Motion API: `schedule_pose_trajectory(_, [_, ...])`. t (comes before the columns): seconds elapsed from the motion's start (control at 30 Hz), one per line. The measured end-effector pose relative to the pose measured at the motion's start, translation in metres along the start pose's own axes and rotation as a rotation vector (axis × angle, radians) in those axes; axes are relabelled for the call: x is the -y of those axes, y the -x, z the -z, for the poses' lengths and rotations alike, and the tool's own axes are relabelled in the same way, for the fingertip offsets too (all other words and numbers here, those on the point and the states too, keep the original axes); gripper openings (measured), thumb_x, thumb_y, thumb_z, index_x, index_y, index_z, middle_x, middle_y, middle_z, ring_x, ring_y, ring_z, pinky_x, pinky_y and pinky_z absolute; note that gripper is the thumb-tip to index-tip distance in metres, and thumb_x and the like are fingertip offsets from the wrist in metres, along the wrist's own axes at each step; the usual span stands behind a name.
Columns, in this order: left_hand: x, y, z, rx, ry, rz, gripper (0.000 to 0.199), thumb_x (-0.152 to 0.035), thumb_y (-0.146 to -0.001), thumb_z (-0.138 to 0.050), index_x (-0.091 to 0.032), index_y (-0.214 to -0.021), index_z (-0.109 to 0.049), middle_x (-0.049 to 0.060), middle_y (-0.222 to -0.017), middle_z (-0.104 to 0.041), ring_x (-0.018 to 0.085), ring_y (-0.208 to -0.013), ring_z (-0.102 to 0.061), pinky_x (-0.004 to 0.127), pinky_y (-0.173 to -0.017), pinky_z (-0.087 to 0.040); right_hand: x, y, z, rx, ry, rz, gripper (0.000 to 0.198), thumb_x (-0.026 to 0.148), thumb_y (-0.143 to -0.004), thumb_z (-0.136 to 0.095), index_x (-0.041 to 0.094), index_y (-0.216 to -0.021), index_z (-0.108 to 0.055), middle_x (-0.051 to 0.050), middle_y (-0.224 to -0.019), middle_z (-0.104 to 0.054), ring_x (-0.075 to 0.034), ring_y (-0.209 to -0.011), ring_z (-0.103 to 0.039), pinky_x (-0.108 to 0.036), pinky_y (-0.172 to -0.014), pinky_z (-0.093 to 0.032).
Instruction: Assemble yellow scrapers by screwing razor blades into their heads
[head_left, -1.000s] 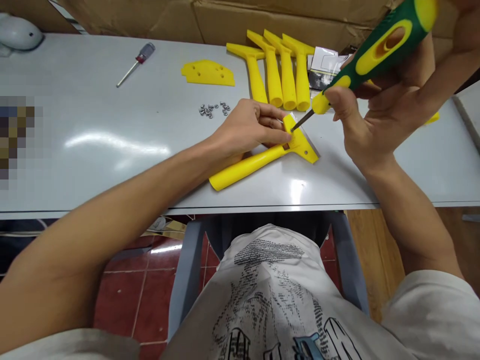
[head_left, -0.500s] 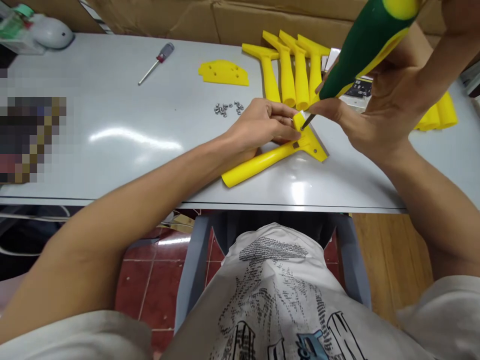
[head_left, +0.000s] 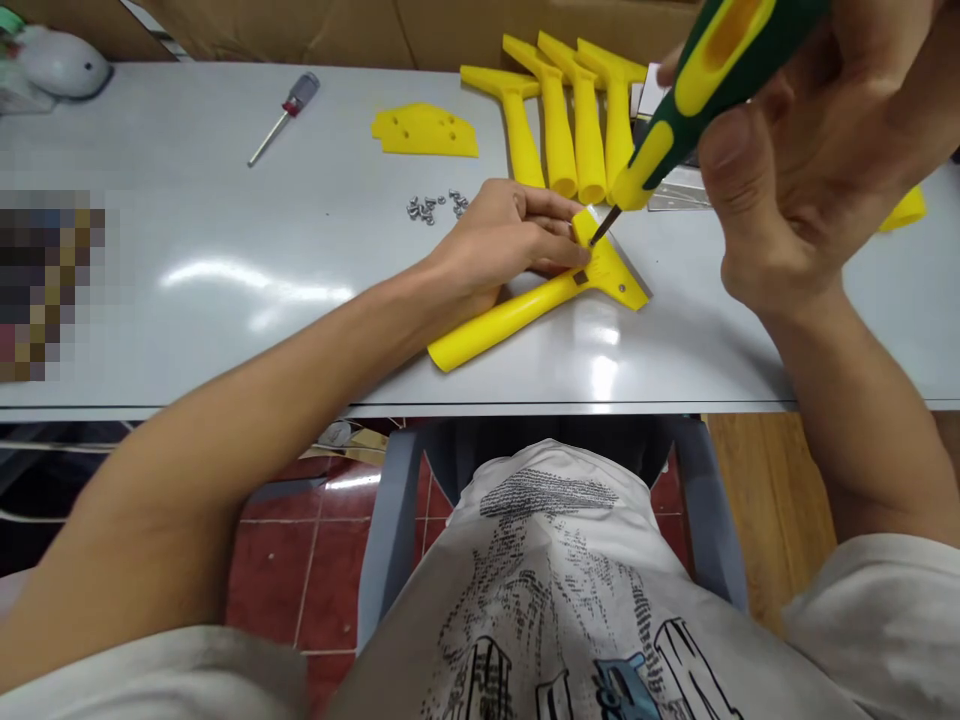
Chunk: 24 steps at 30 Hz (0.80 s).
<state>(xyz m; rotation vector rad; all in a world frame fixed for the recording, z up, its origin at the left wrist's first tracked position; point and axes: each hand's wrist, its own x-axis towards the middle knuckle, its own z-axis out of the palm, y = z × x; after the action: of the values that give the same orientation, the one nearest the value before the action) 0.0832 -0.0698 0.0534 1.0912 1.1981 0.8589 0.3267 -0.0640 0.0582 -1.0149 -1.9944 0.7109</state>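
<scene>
A yellow T-shaped scraper (head_left: 517, 312) with a thin blade along its head lies on the table, its handle pointing to the lower left. My left hand (head_left: 499, 240) is closed on the head of this scraper. Above it, my right hand (head_left: 802, 170) grips a green and yellow screwdriver (head_left: 675, 115). The screwdriver is tilted, and its dark tip meets the screw hole in the scraper head beside my left fingertips. Another screw (head_left: 622, 288) shows at the other end of the head.
Several loose screws (head_left: 427, 208) lie left of my hand, with a flat yellow plate (head_left: 427, 130) behind them. Several yellow scraper handles (head_left: 559, 130) stand in a row at the back. A small grey screwdriver (head_left: 289, 112) lies farther left. The table's front edge (head_left: 555, 408) runs before me.
My right hand has turned around the screwdriver handle, with the thumb now on its near side. The screwdriver tip stays at the same hole. The whole view has shifted slightly.
</scene>
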Motion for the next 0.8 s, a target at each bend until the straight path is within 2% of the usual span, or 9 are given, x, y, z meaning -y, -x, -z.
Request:
schedule_pose_trajectory(0.1, [0.0,-0.001,-0.001,0.02,-0.01,-0.012,0.033,0.014,-0.086,-0.093,-0.016,-0.095,-0.083,-0.002,-0.082,-0.077,0.022,-0.088,-0.085,0.046,-0.108,-0.072,0.005,0.008,-0.005,-0.238,0.039,0.202,0.077,0.09,-0.115,-0.064,0.051,-0.178,-0.042,0.0,-0.18,-0.06,-0.033,-0.165,-0.074,-0.053,-0.135,-0.067])
schedule_pose_trajectory(0.17, [0.002,-0.002,0.0,0.029,-0.025,-0.02,0.033,0.012,-0.084,-0.095,-0.017,-0.094,-0.083,-0.001,-0.085,-0.08,0.024,-0.094,-0.088,0.047,-0.111,-0.074,0.006,0.009,-0.007,-0.28,0.094,0.234,0.076,0.091,-0.116,-0.061,0.049,-0.176,-0.043,-0.001,-0.161,-0.073,-0.03,-0.153,-0.081,-0.054,-0.14,-0.066])
schedule_pose_trajectory(0.27, [0.003,-0.003,0.003,0.028,-0.037,-0.017,0.031,0.01,-0.084,-0.096,-0.017,-0.094,-0.083,0.001,-0.089,-0.083,0.025,-0.097,-0.09,0.047,-0.111,-0.075,0.005,0.007,-0.007,-0.234,0.154,0.236,0.081,0.097,-0.113,-0.061,0.043,-0.174,-0.05,-0.003,-0.157,-0.073,-0.03,-0.152,-0.081,-0.051,-0.137,-0.068])
schedule_pose_trajectory(0.37, [0.005,-0.004,0.005,0.048,-0.034,-0.025,0.029,0.007,-0.084,-0.096,-0.017,-0.095,-0.084,0.003,-0.092,-0.085,0.024,-0.095,-0.09,0.044,-0.11,-0.076,0.005,0.007,-0.003,-0.218,0.166,0.235,0.069,0.084,-0.118,-0.064,0.037,-0.168,-0.063,-0.005,-0.156,-0.073,-0.034,-0.153,-0.081,-0.057,-0.129,-0.071])
schedule_pose_trajectory(0.43, [0.006,-0.004,0.005,0.052,-0.027,-0.028,0.03,0.007,-0.082,-0.098,-0.017,-0.095,-0.083,0.002,-0.092,-0.084,0.023,-0.094,-0.089,0.044,-0.11,-0.075,0.006,0.006,-0.003,-0.197,0.21,0.207,0.068,0.084,-0.119,-0.059,0.036,-0.167,-0.066,-0.005,-0.157,-0.075,-0.036,-0.154,-0.08,-0.063,-0.127,-0.07])
schedule_pose_trajectory(0.5, [0.005,-0.004,0.005,0.048,-0.025,-0.031,0.031,0.007,-0.081,-0.099,-0.016,-0.094,-0.083,0.002,-0.091,-0.084,0.024,-0.095,-0.089,0.044,-0.111,-0.075,0.007,0.005,-0.005,-0.19,0.234,0.188,0.079,0.093,-0.116,-0.052,0.038,-0.172,-0.06,-0.004,-0.156,-0.076,-0.035,-0.151,-0.08,-0.066,-0.129,-0.069])
schedule_pose_trajectory(0.6, [0.002,-0.002,0.002,0.022,-0.047,-0.023,0.029,0.01,-0.084,-0.097,-0.014,-0.094,-0.085,0.004,-0.091,-0.084,0.024,-0.095,-0.089,0.045,-0.11,-0.074,0.007,0.003,-0.013,-0.26,0.175,0.189,0.095,0.102,-0.108,-0.055,0.037,-0.176,-0.047,-0.006,-0.15,-0.076,-0.031,-0.144,-0.083,-0.057,-0.128,-0.074])
schedule_pose_trajectory(0.7, [-0.001,0.0,0.0,0.011,-0.077,-0.02,0.03,0.014,-0.085,-0.094,-0.013,-0.097,-0.086,0.005,-0.092,-0.084,0.024,-0.093,-0.088,0.046,-0.108,-0.073,0.0,0.0,-0.02,-0.283,0.142,0.148,0.084,0.1,-0.106,-0.066,0.034,-0.156,-0.058,-0.005,-0.13,-0.077,-0.033,-0.147,-0.082,-0.054,-0.13,-0.073])
schedule_pose_trajectory(0.8, [0.001,0.0,0.0,0.039,-0.082,-0.049,0.034,0.01,-0.084,-0.097,-0.016,-0.103,-0.087,0.003,-0.092,-0.083,0.023,-0.092,-0.087,0.045,-0.107,-0.073,-0.012,-0.004,-0.02,-0.165,0.058,0.025,0.101,0.117,-0.092,-0.063,0.031,-0.144,-0.066,-0.006,-0.13,-0.075,-0.043,-0.163,-0.073,-0.059,-0.132,-0.071])
